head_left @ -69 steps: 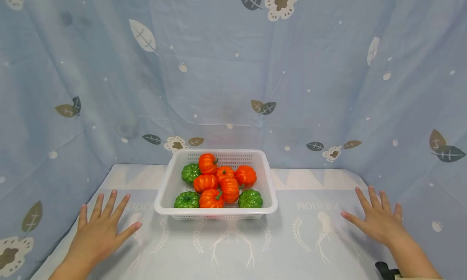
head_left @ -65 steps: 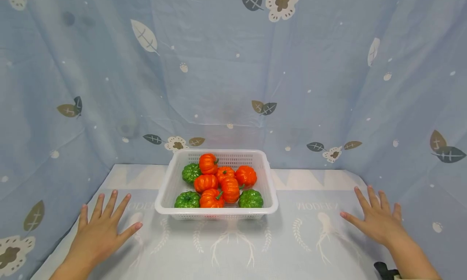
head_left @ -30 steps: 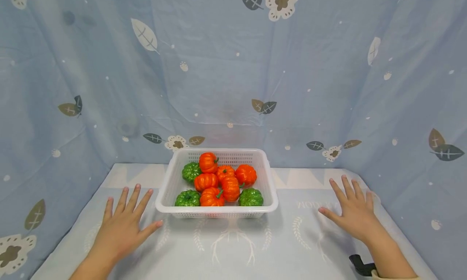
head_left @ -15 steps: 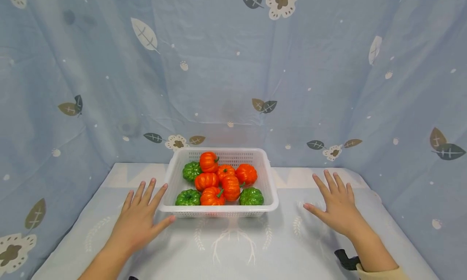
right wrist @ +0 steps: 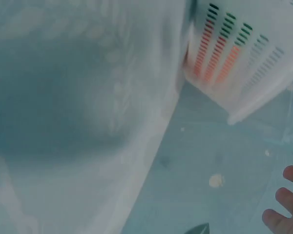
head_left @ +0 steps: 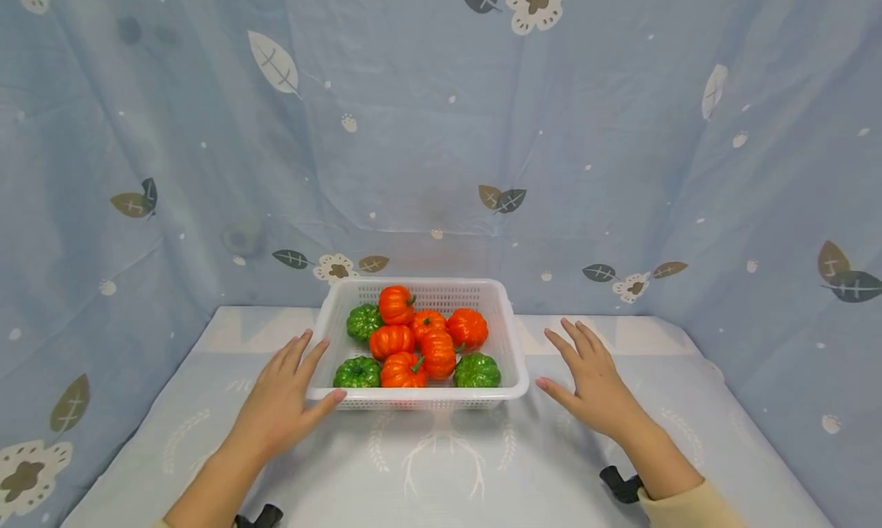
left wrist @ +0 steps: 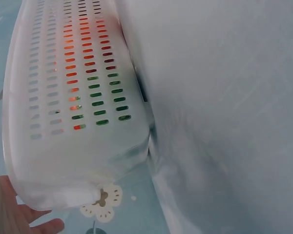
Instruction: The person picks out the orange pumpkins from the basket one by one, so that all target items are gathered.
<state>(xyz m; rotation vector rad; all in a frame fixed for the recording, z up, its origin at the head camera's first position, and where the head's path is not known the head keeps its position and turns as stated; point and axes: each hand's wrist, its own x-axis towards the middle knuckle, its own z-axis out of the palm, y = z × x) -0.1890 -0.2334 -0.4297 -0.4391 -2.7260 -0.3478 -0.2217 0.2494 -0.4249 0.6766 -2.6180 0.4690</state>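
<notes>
A white perforated plastic basket point(head_left: 420, 395) sits at the back middle of the table, holding several small orange pumpkins point(head_left: 439, 353) and three green ones, among them a green pumpkin point(head_left: 477, 370) at the front right. My left hand point(head_left: 276, 405), fingers extended and thumb spread, is at the basket's left side and overlaps its front left corner. The left wrist view shows its fingertips point(left wrist: 51, 227) close by the basket corner. My right hand point(head_left: 598, 384) is held with fingers apart just off the basket's right side. Neither hand holds anything. Through the slots, orange and green show.
A pale patterned cloth point(head_left: 441, 474) covers the table. Blue curtain point(head_left: 413, 130) with leaves and flowers hangs behind and along both sides. A black wrist mount point(head_left: 262, 516) shows below the left wrist, another black mount point(head_left: 622, 484) by the right.
Both hands have moved inward from the table's sides to the basket, left hand rightward and right hand leftward. The basket and pumpkins have stayed in place.
</notes>
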